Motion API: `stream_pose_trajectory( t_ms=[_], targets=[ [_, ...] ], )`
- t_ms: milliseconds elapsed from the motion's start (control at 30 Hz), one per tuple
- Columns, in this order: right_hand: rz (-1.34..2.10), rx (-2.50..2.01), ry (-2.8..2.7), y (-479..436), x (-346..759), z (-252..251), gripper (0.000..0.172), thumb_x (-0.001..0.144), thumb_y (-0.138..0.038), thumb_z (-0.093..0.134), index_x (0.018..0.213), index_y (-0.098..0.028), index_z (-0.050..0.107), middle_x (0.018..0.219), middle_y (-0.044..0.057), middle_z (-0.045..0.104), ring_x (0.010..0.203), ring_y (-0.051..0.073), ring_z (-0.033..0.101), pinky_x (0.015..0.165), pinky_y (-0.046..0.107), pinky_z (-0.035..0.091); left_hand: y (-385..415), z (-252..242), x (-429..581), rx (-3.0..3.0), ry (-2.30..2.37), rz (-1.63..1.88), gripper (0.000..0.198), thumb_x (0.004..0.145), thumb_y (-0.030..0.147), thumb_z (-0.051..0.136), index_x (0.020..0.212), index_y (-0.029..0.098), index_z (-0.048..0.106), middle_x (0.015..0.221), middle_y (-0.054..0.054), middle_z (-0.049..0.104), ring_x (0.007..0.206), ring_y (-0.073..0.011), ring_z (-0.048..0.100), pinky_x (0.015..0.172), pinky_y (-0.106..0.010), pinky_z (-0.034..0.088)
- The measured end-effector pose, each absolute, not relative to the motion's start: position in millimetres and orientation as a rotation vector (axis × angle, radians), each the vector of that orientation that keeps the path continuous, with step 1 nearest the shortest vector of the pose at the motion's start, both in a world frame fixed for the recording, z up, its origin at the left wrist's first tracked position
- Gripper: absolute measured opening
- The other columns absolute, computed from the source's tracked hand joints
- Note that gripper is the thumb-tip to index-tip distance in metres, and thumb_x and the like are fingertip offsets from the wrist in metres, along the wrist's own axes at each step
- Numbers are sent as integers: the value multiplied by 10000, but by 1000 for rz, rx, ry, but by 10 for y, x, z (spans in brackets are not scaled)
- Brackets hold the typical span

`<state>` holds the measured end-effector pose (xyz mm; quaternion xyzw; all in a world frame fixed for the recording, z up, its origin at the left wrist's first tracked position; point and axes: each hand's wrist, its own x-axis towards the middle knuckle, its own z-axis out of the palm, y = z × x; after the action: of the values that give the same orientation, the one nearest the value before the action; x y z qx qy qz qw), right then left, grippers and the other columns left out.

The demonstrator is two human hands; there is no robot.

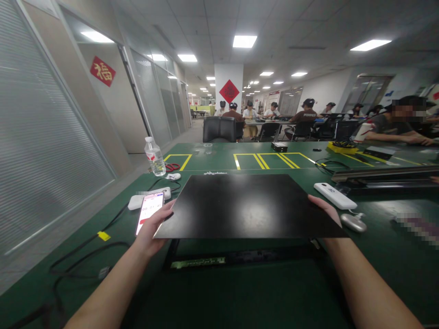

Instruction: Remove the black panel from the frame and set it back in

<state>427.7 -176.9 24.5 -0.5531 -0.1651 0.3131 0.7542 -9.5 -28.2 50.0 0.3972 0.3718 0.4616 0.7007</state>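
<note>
1. Black and softly reflective, the flat panel (240, 205) is held up before me, above the green table (233, 301).
2. My left hand (153, 231) grips its left edge, fingers closed, near a lit phone (151, 204).
3. My right hand (326, 211) is closed on the right edge, near a white device (334, 195).
4. Beneath the panel, a dark frame (264, 256) shows on the table.

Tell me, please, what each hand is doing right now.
Left hand: holding the black panel by its left edge.
Right hand: holding the same panel by its right edge.
</note>
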Motion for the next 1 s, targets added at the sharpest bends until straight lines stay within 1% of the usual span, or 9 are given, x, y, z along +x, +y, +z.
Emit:
stream_pose_trajectory(
  t_ms=[100,200,267,333,500,633,733,867,1000],
  targets=[
    [1056,-1207,-360,-1746,4222,239,169,772,-320,680,900,-212,697,788,70,727,843,291,726,714,420,607,-267,508,-113,866,844,1150,401,652,191,710,1045,148,780,1067,-76,793,974,-280,737,670,-260,593],
    [1178,-1239,-400,-1732,4179,228,168,798,-258,632,932,-180,699,834,78,736,765,231,715,667,339,588,-280,546,-111,859,833,1204,411,634,192,712,1037,148,783,1026,-68,799,981,-279,733,730,-269,604],
    [1161,-1270,-403,-1723,4174,228,183,814,-218,600,961,-160,694,823,81,734,698,189,694,618,282,561,-302,581,-94,873,822,1208,411,631,199,710,1031,146,788,1004,-68,801,964,-275,734,747,-269,606],
    [1104,-1297,-373,-1714,4190,237,224,819,-214,592,1020,-161,673,809,84,732,656,178,681,579,263,541,-322,604,-74,883,833,1210,400,626,189,700,1014,143,790,989,-66,802,932,-260,738,724,-254,603],
    [987,-1377,-322,-1709,4223,261,347,814,-271,613,1151,-189,603,836,126,747,686,235,710,581,308,544,-314,557,-65,888,848,1199,453,627,185,710,1074,138,769,1001,-67,801,909,-255,744,648,-246,588],
    [940,-1454,-357,-1714,4219,222,373,827,-323,626,1177,-195,604,827,133,755,688,231,710,610,309,538,-281,477,-90,895,840,1190,540,629,210,750,1163,128,736,1043,-83,795,936,-266,742,688,-260,593],
    [921,-1467,-412,-1710,4235,173,397,817,-323,624,1198,-214,614,854,116,765,710,223,704,592,294,513,-271,457,-95,910,836,1197,581,613,215,760,1186,121,728,1068,-92,792,972,-275,735,734,-266,595],
    [933,-1441,-462,-1706,4235,166,384,815,-324,602,1187,-233,626,891,91,772,646,183,649,511,244,440,-269,488,-94,913,800,1260,513,597,225,764,1103,139,762,1052,-72,796,1016,-276,724,790,-258,591],
    [982,-1369,-424,-1711,4200,221,382,792,-327,613,1158,-219,623,881,107,769,526,144,544,438,216,369,-266,522,-103,893,788,1315,417,595,234,752,1006,174,783,1035,-40,800,1014,-272,725,794,-259,598]
  ],
)
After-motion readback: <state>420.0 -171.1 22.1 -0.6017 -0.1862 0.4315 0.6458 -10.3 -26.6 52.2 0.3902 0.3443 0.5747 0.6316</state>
